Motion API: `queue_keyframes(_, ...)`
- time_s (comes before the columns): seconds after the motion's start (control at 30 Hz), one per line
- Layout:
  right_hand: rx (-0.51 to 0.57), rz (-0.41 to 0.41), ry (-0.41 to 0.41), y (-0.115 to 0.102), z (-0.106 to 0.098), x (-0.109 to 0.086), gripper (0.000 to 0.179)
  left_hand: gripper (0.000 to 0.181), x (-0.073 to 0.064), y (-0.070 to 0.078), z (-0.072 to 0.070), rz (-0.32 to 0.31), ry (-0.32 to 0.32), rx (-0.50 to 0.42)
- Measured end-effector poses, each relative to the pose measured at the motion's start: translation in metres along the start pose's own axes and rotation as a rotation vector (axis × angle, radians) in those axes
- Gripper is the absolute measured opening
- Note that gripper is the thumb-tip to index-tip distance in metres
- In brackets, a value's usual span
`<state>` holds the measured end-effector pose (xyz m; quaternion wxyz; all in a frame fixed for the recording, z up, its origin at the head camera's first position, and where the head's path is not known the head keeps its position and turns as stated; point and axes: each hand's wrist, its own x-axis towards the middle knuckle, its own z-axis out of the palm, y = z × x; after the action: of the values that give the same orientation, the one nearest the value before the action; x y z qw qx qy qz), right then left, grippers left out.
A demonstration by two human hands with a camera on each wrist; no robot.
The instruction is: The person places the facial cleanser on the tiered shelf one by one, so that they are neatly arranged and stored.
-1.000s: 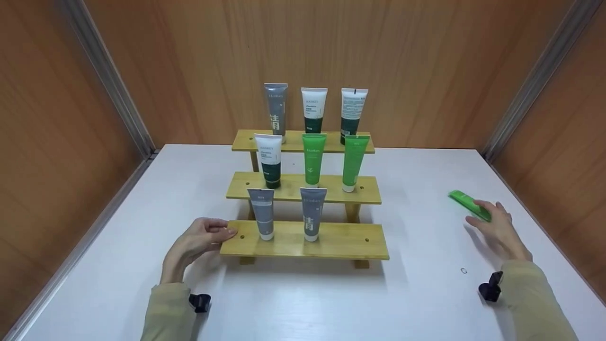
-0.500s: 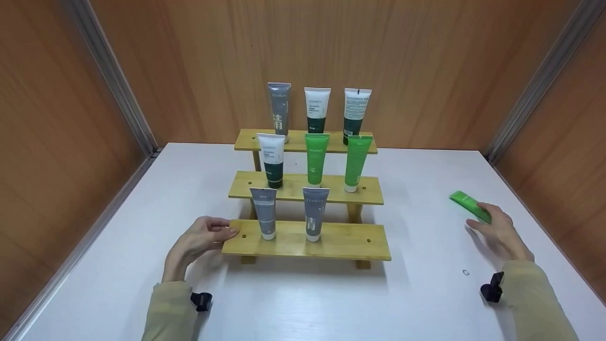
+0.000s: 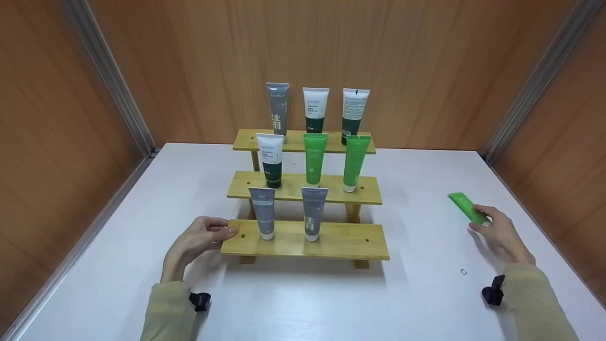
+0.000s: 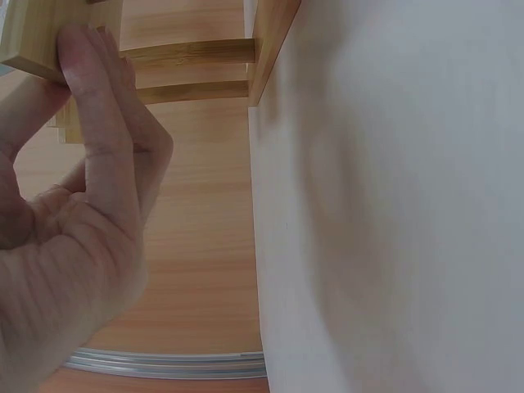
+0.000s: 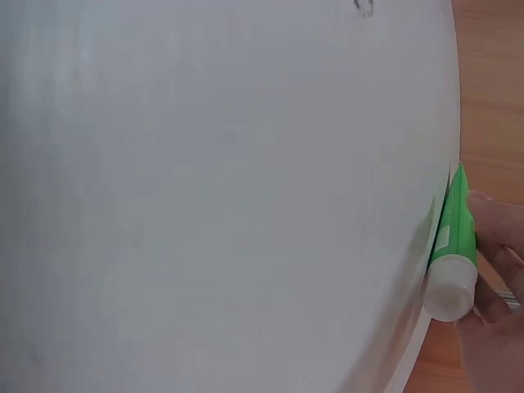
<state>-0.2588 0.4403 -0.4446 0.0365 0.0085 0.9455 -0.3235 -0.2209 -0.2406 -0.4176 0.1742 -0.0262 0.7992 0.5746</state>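
My left hand [image 3: 201,239] pinches the left end of the lowest step of a three-step bamboo display stand [image 3: 341,241]. In the left wrist view its fingers [image 4: 98,123] lie against the step's edge. Far to the right, my right hand [image 3: 502,237] grips a green squeeze tube [image 3: 461,203] near its cap end, low over the white table. The right wrist view shows the tube's white cap [image 5: 449,288] facing the camera, with the thumb and fingers on either side. Two grey tubes [image 3: 262,213] stand on the lowest step.
A white-and-dark-green tube [image 3: 270,151] and two green tubes [image 3: 314,158] stand on the middle step. On the top step are a grey tube [image 3: 278,106] and two white-and-dark-green ones [image 3: 315,104]. A small ring [image 3: 463,272] lies on the table [image 3: 303,303]. Wooden walls [image 3: 426,71] enclose three sides.
My right hand has closed its thumb and fingers on the green tube, which has turned slightly. The left hand keeps its hold on the stand.
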Motion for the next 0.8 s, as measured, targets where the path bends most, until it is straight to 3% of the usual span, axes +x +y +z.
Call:
queue_keyframes(0.27,0.049,0.004,-0.002,-0.007,0.001,-0.001,0.060,0.054,0.000,0.001,0.000,-0.003,-0.005,-0.008)
queue_keyframes(0.8,0.012,-0.039,0.112,-0.015,0.009,0.004,0.031,0.058,-0.001,0.000,0.000,0.001,-0.003,-0.018)
